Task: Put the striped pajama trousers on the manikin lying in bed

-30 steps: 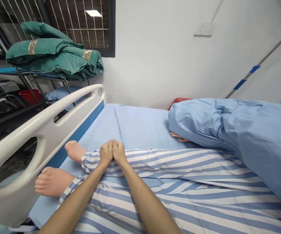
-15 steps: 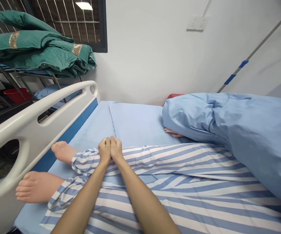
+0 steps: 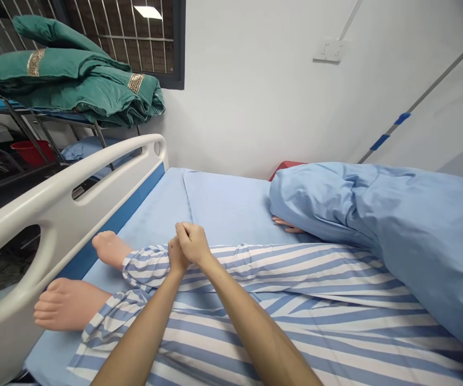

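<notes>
On the hospital bed, near the middle of its blue sheet, the person's two bare hands meet above a manikin's legs. The left hand sits lower, its fingers pointing far, and the right hand lies across it, with its fingers curled over the left hand's knuckles. The hands are closed on each other, not spread open. They press down on or just above the far leg of the blue-and-white striped patient trousers, right beside its bunched cuff. Whether either hand pinches the cloth is hidden, so I cannot tell.

To the left of the hands, the far bare foot and the near bare foot stick out of the trouser cuffs, close to the white bed rail. To the right, a rumpled blue blanket covers the manikin's upper body, with the manikin's hand poking out from under its far edge.

Far left, beyond the rail, a folded green quilt lies on a metal rack, above a red bucket and a blue pillow. A barred window and a white wall socket plate are on the far side.
</notes>
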The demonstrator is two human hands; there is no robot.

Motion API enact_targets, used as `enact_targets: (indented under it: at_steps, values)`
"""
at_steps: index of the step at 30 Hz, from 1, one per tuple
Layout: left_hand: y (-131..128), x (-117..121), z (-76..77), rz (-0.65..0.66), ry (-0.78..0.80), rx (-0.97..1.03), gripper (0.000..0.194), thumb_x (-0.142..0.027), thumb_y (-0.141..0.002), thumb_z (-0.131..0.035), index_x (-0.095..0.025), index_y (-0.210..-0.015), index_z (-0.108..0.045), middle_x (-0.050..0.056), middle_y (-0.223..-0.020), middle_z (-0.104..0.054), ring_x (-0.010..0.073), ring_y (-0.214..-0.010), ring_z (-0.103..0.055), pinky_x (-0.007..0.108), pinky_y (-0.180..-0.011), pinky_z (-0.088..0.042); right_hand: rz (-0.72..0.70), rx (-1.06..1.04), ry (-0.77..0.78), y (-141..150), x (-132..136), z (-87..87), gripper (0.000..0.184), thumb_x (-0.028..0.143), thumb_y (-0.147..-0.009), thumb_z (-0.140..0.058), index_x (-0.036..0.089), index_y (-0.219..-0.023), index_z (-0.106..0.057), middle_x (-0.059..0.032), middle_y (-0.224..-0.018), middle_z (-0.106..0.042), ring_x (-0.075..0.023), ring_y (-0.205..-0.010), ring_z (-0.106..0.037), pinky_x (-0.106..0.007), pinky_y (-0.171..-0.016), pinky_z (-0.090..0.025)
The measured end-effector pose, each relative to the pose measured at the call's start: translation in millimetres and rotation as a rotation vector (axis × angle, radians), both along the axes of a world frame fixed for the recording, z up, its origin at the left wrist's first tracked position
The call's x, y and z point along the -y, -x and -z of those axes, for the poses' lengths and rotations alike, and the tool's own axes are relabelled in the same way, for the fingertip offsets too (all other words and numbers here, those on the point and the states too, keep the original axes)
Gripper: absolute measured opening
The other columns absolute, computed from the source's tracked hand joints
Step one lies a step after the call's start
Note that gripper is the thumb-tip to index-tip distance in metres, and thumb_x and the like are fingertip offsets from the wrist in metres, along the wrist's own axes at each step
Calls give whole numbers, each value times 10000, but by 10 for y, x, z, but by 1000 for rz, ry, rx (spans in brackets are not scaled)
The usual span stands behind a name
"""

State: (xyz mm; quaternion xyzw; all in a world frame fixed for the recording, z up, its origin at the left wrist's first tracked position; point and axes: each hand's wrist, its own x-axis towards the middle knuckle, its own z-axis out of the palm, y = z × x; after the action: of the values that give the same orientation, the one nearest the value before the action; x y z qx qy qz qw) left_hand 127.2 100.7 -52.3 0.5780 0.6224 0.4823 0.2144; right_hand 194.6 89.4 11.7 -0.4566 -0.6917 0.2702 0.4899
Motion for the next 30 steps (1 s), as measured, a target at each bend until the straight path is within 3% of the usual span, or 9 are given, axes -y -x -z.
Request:
enact_targets:
  at_steps: [3, 6, 10, 13, 16, 20, 25, 30]
  values:
    - [-17, 20, -29, -62, 7, 119, 338, -315, -844, -327, -194, -553, -452, 7, -530, -507, 123, -540, -435, 250, -557, -311, 67, -137, 109, -26, -53, 264, 398, 352, -853, -358, 183, -498, -419, 37, -482, -425, -97, -492, -368, -229, -499, -254]
    - [-56, 19, -86, -75, 34, 267, 382, -380, -839, -337, -200, -510, -413, -9, -489, -470, 119, -513, -408, 250, -525, -297, 60, -197, 146, -52, -82, 473, 388, 362, -847, -364, 176, -520, -459, 31, -504, -467, -102, -513, -393, -226, -510, -282]
    - [-207, -14, -305, -33, 36, 456, 381, -365, -810, -384, -206, -468, -330, -43, -430, -355, 97, -460, -335, 240, -477, -276, 114, -396, 166, -103, -118, 503, 367, 366, -839, -373, 181, -524, -413, 39, -500, -423, -98, -519, -372, -219, -508, -296]
    - [-392, -33, -527, 96, -40, 576, 396, -370, -814, -391, -203, -463, -315, -54, -420, -310, 84, -435, -324, 228, -477, -293, 129, -581, 238, -158, -162, 477, 338, 384, -826, -376, 184, -555, -411, 39, -520, -418, -98, -529, -366, -218, -517, -319]
    - [-555, -46, -629, 179, -79, 635, 408, -375, -815, -400, -201, -454, -326, -54, -409, -310, 79, -423, -333, 224, -479, -307, 178, -724, 314, -210, -200, 488, 320, 410, -807, -383, 190, -577, -414, 39, -522, -412, -100, -523, -361, -222, -508, -327]
    - [-620, -93, -545, 121, -96, 621, 430, -360, -804, -425, -203, -431, -281, -57, -405, -283, 69, -411, -284, 226, -458, -281, 211, -781, 349, -241, -239, 503, 304, 383, -788, -391, 197, -547, -381, 45, -497, -387, -96, -509, -346, -224, -499, -321]
    - [-548, -125, -418, 61, -141, 587, 437, -378, -810, -405, -207, -436, -258, -57, -413, -274, 70, -419, -280, 229, -459, -276, 195, -675, 337, -224, -262, 491, 308, 366, -788, -390, 200, -529, -371, 47, -479, -385, -98, -502, -349, -229, -492, -306]
    - [-447, -60, -227, -112, 8, 457, 395, -376, -793, -399, -209, -453, -287, -52, -411, -305, 82, -438, -293, 237, -457, -255, 229, -637, 303, -212, -226, 489, 356, 397, -812, -403, 207, -522, -320, 59, -466, -320, -88, -472, -302, -227, -461, -286]
